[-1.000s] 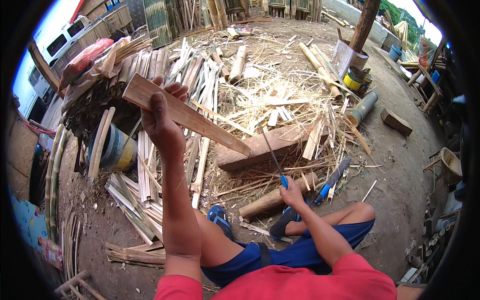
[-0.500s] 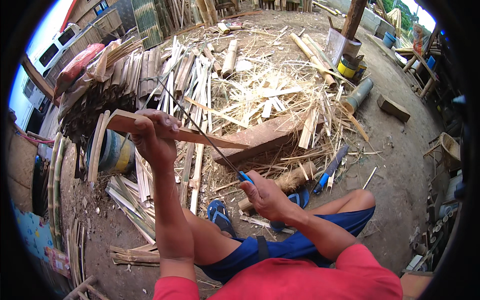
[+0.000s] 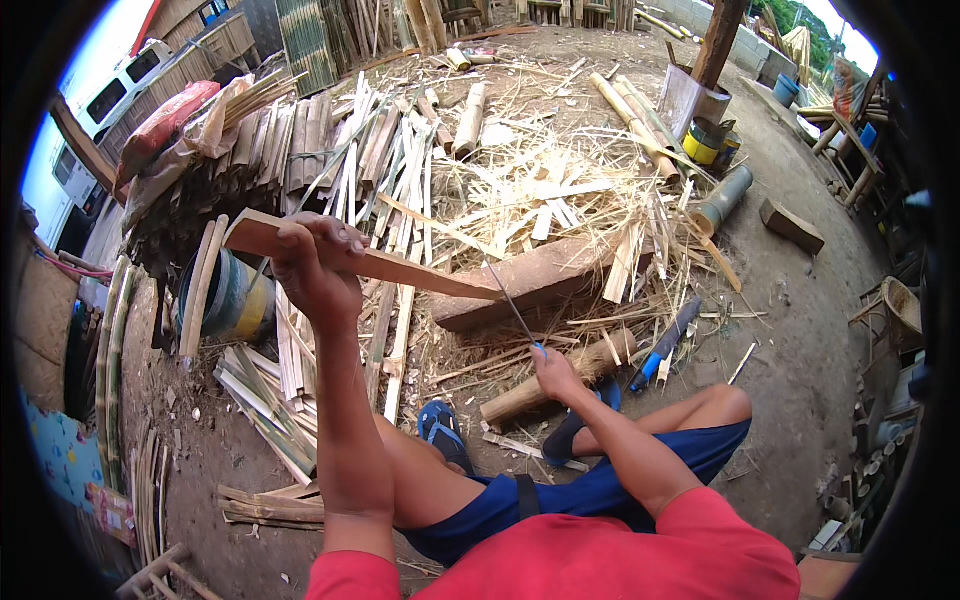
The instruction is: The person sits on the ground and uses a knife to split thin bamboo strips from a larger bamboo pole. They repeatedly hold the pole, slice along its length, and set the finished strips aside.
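Note:
My left hand [image 3: 325,268] is closed around a long flat bamboo slat [image 3: 425,275], which slants down to the right. Its far end meets the top of a thick wooden block [image 3: 525,280] on the ground. My right hand [image 3: 562,380], lower and to the right, grips the blue handle of a long, thin-bladed knife [image 3: 512,305]. The blade points up and to the left and crosses the slat's far end; whether it touches the slat I cannot tell. A short rough log [image 3: 510,402] lies in front of the block, just beyond my right hand.
Pale shavings [image 3: 550,190] are heaped behind the block. Split strips [image 3: 405,350] and a stack of slats [image 3: 265,150] lie left, near a blue-and-yellow bucket [image 3: 235,300]. A dark tool with a blue handle [image 3: 655,362] lies right of the log. Bamboo poles [image 3: 635,125] lie farther back.
My right hand has moved forward and right with the knife, so the blade has swung from above the slat's middle to its far end. My left hand keeps its hold almost unchanged.

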`<action>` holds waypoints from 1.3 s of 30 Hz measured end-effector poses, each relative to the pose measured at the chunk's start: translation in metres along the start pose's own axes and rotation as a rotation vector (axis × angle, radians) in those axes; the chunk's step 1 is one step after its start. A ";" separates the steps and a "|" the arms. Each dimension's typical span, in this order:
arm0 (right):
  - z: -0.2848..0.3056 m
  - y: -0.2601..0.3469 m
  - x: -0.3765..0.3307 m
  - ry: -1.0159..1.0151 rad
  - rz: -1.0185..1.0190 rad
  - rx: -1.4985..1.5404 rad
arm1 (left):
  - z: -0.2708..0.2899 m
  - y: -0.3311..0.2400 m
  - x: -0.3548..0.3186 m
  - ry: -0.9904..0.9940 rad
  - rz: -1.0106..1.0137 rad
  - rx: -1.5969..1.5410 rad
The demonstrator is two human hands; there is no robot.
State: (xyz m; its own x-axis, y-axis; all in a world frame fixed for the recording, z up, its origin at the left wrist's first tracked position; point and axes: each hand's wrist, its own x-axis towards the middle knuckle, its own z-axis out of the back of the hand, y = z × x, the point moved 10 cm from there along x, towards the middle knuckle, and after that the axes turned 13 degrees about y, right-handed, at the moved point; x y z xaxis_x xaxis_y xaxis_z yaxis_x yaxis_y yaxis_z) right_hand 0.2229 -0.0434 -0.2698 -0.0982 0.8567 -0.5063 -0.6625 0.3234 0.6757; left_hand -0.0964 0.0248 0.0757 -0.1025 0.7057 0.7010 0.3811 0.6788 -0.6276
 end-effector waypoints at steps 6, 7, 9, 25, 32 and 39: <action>0.017 0.057 -0.014 0.009 0.306 0.035 | 0.005 -0.004 -0.001 -0.164 -0.007 0.098; 0.015 0.083 -0.031 0.020 0.363 0.069 | 0.004 -0.005 -0.002 -0.178 -0.005 0.120; 0.010 0.134 -0.073 0.032 0.521 0.090 | 0.001 -0.006 -0.004 -0.195 -0.003 0.124; 0.006 0.064 -0.010 -0.124 0.132 0.035 | 0.006 -0.014 -0.005 -0.246 -0.029 0.151; -0.023 0.086 -0.026 -0.116 0.581 0.093 | 0.009 -0.012 -0.006 -0.294 -0.014 0.205; 0.001 0.039 0.023 -0.036 0.102 0.022 | 0.007 -0.018 0.000 -0.284 -0.060 0.251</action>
State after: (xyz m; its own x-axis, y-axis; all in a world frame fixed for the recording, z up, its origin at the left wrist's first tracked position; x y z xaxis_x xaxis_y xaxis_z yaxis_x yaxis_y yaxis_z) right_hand 0.1952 -0.0104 -0.2543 -0.1372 0.8994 -0.4150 -0.6337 0.2423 0.7347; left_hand -0.1096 0.0146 0.0846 -0.3814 0.6677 0.6393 0.1339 0.7242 -0.6765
